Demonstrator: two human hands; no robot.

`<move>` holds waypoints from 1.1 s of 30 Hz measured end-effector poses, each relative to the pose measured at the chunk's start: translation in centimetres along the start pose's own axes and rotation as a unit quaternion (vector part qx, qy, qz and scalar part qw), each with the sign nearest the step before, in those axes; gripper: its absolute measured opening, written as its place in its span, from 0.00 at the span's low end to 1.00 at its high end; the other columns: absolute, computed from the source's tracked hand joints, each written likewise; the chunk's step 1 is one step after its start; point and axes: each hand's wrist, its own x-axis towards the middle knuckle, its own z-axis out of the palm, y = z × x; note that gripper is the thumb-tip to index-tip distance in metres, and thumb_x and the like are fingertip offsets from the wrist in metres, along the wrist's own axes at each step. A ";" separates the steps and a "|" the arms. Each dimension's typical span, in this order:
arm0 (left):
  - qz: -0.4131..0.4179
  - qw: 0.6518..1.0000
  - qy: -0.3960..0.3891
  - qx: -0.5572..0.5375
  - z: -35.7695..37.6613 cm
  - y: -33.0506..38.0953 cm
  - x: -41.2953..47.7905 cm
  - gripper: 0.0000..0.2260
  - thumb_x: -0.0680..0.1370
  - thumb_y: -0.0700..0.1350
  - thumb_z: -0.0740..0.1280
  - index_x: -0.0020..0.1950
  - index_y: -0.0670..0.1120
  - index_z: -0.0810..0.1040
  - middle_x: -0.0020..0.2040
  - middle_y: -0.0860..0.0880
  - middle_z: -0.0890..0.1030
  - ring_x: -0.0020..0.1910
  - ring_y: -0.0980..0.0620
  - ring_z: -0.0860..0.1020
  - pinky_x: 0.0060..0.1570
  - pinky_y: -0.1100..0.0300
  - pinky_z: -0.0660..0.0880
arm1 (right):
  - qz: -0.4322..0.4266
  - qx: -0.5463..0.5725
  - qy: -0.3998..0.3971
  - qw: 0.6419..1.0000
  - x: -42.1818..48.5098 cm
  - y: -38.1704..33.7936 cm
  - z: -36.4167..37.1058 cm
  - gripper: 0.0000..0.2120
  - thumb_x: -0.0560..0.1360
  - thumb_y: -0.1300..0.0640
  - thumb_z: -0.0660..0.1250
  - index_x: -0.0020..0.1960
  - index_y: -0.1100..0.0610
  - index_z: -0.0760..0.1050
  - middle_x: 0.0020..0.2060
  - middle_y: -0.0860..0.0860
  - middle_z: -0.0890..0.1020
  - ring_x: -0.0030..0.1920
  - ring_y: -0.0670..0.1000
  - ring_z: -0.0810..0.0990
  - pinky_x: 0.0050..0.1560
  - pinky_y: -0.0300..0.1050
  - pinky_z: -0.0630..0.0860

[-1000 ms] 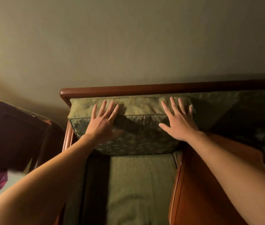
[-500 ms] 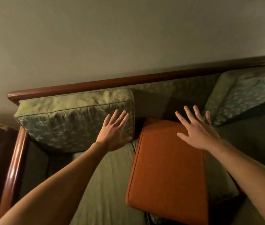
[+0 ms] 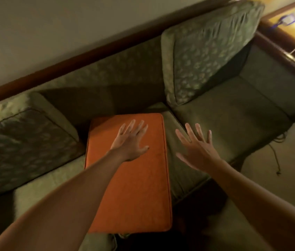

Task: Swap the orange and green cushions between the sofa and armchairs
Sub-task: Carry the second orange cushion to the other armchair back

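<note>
An orange cushion (image 3: pixel 136 187) lies flat on the middle of the green sofa seat (image 3: pixel 233 120), its near end past the seat's front edge. My left hand (image 3: pixel 131 140) is spread open over the cushion's far end, holding nothing. To the right of the cushion, my right hand (image 3: pixel 195 147) hovers open above the seat. A patterned green cushion (image 3: pixel 25 142) leans against the sofa back on the left. A second green cushion (image 3: pixel 206 49) stands against the back on the right.
The sofa has a dark wooden top rail (image 3: pixel 52 69) under a plain wall. At the upper right, a wooden armrest (image 3: pixel 287 57) borders a lit side table (image 3: pixel 291 24). A thin cord (image 3: pixel 277 160) trails on the floor at right.
The view has swung right along the sofa. Both hands left the left green cushion and moved rightwards; the left hand is now over the orange cushion, the right one beside it.
</note>
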 end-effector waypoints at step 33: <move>0.061 0.994 0.087 -0.011 -1.4 -7.6 8.6 0.38 0.81 0.57 0.59 0.79 0.52 0.34 0.79 0.50 0.34 0.78 0.43 0.37 0.76 0.41 0.46 | 0.089 0.349 0.250 0.899 5.1 -9.0 -0.2 0.12 0.79 0.56 0.66 0.60 0.45 0.80 0.37 0.39 0.83 0.31 0.31 0.77 0.33 0.25 0.70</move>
